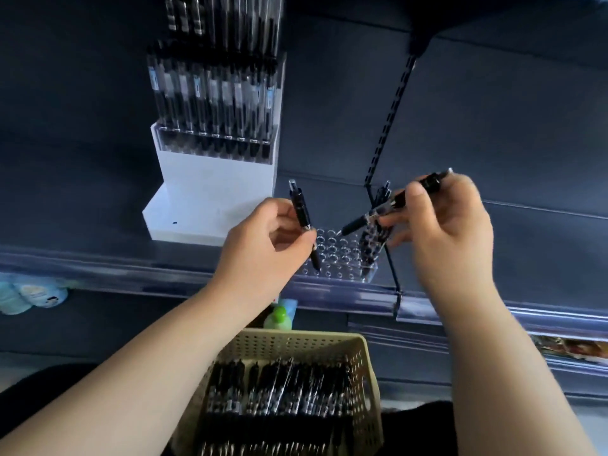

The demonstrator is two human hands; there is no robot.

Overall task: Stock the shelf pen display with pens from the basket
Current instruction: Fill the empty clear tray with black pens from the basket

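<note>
A clear acrylic pen holder (339,258) with rows of round holes stands on the dark shelf, a few black pens upright at its right end (373,238). My left hand (263,248) grips a black pen (301,212) nearly upright, tip down over the holder's left side. My right hand (450,232) holds a second black pen (388,205) slanted, tip pointing down-left toward the holes. Below, a beige perforated basket (362,360) holds several black pens (279,386).
A white tiered display (214,189) full of black pens stands at the back left of the shelf. A black slotted divider rail (391,116) runs beside the holder. A green-capped bottle (279,315) and pale packets (29,294) sit on the lower shelf.
</note>
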